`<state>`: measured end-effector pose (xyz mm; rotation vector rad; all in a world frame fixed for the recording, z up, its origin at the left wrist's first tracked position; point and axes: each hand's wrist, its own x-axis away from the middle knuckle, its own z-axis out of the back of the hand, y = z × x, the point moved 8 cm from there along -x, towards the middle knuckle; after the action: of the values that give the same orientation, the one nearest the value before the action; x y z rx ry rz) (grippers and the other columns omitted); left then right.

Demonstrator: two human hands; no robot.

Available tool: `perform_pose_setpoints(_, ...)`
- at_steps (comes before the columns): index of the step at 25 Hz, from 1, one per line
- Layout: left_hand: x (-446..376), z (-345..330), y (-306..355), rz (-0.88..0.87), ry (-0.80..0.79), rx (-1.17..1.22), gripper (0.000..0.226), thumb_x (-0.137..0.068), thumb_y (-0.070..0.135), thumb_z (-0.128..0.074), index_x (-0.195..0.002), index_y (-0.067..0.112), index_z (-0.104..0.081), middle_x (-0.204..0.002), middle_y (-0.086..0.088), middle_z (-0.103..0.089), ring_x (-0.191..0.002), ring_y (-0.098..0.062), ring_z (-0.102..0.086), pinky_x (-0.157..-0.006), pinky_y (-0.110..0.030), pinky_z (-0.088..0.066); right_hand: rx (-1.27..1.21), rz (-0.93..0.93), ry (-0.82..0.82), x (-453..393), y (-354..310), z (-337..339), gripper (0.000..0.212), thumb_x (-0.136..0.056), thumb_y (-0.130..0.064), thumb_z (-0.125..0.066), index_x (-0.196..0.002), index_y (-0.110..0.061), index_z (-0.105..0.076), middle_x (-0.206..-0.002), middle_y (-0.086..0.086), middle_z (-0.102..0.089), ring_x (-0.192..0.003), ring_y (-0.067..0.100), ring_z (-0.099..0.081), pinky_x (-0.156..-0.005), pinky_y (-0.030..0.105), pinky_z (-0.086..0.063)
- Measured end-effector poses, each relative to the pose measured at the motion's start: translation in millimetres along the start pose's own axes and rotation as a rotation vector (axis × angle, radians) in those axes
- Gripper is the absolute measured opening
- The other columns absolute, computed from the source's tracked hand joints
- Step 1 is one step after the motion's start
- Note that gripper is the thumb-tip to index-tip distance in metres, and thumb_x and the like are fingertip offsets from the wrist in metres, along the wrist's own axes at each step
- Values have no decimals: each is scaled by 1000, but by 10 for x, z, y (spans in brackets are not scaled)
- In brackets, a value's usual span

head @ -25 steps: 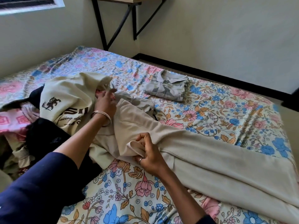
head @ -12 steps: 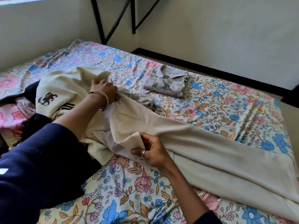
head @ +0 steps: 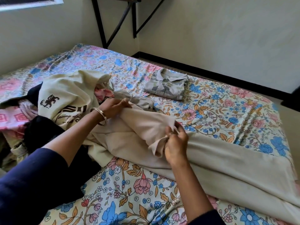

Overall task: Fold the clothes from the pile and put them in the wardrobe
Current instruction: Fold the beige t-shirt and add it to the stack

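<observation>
Now the left hand (head: 113, 106) and right hand (head: 176, 140) each pinch the beige garment (head: 219, 159) on the bed (head: 129, 192).

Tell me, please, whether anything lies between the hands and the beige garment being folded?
Nothing does: the left hand and the right hand both already pinch the beige garment. The pile lies beside it, partly under its near end. No wardrobe is in view.
</observation>
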<state>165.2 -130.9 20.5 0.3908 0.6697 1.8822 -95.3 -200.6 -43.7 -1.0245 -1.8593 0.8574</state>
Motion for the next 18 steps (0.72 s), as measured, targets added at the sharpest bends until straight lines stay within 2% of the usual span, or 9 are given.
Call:
perform_pose_setpoints(2, -22, -39, 4, -11, -53, -91, 61, -79, 65, -52, -118, 21, -67, -108, 5, -67, -92, -10, -59, -78, -22, -44, -141, -95, 182, -153, 124, 308, 29, -92, 12, -52, -112, -6, -61, -107, 8, -63, -86, 11, -60, -80, 22, -51)
perform_pose_setpoints(3, -28, -84, 20, -37, -75, -204, 67, -71, 64, -62, -123, 20, -64, -114, 3, -65, -98, -14, -59, -84, -27, -45, -185, -127, 160, -164, 167, 340, 32, -89, 15, -53, -113, -5, -59, -110, 10, -62, -87, 11, -59, -81, 22, -51)
perform_pose_setpoints(5, -87, -157, 25, -51, -61, -335, 62, -71, 43, -79, -125, 16, -62, -120, -6, -65, -109, -26, -61, -90, -32, -45, -125, -113, 40, -157, 204, 313, 52, -81, 20, -59, -125, -6, -51, -119, 10, -62, -98, 14, -61, -88, 28, -51)
perform_pose_setpoints(7, -164, -136, 35, -26, 27, -299, 43, -78, 21, -78, -119, 13, -66, -112, -13, -68, -103, -30, -63, -85, -30, -44, 78, -65, -56, -105, 207, 277, 77, -72, 27, -63, -135, -13, -42, -127, 5, -57, -111, 17, -58, -91, 36, -53)
perform_pose_setpoints(10, -199, -101, 89, -43, 87, -266, 29, -83, 9, -71, -111, 13, -69, -100, -14, -71, -92, -29, -66, -80, -32, -45, 263, -44, -124, -39, 161, 324, 94, -70, 34, -54, -142, -25, -37, -129, -2, -51, -116, 18, -54, -78, 33, -57)
perform_pose_setpoints(12, -199, -116, 65, -69, 62, -300, 29, -84, 8, -68, -112, 17, -70, -102, -13, -71, -93, -29, -65, -81, -32, -45, 309, -25, -112, -1, 73, 425, 89, -73, 33, -50, -138, -28, -42, -124, -3, -54, -109, 16, -57, -69, 29, -56)
perform_pose_setpoints(15, -184, -184, -43, -36, 4, -364, 32, -84, 22, -67, -116, 29, -65, -114, -11, -64, -106, -34, -59, -93, -44, -43, 680, 139, 176, 94, -94, 697, 63, -79, 19, -53, -129, -20, -52, -121, 5, -58, -98, 18, -60, -78, 29, -50)
perform_pose_setpoints(16, -161, -172, -65, 12, 41, -398, 32, -84, 29, -65, -116, 34, -62, -118, -10, -59, -110, -37, -55, -95, -48, -40, 796, 259, 242, 154, -177, 699, 57, -79, 16, -55, -126, -16, -55, -119, 8, -58, -100, 21, -58, -80, 28, -47)
perform_pose_setpoints(18, 23, -105, 55, 103, 284, -461, 28, -86, 32, -63, -113, 26, -64, -120, -13, -53, -111, -38, -48, -94, -48, -37, 911, 536, 163, 300, -252, 484, 43, -78, 9, -64, -115, -13, -62, -114, 7, -59, -104, 25, -55, -80, 26, -47)
